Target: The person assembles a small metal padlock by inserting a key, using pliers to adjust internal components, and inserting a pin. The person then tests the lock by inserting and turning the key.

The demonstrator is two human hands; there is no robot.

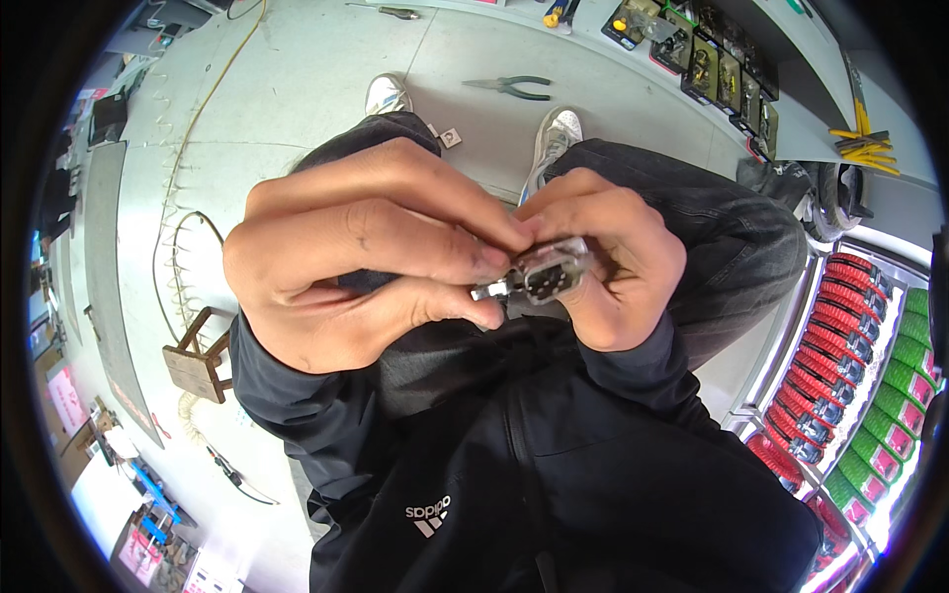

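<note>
My right hand [623,257] pinches a small rectangular plug connector [556,271] between thumb and fingers in front of my chest. Its shell is translucent grey, and its open face with dark contacts inside is turned upward. Close against it, my left hand [356,262] has thumb and index finger closed on a small shiny metal piece [489,292], whose exact kind I cannot make out. Fingertips of both hands meet above the connector. Whether the metal piece touches the connector is unclear, as fingers cover part of both.
Long-nose pliers [509,87] lie on the floor beyond my shoes, near a small white square piece [450,138]. A wooden stool [198,361] stands at left beside coiled cable. Right are trays of small parts [727,79] and racks of red coiled hoses [830,346] and green ones [895,415].
</note>
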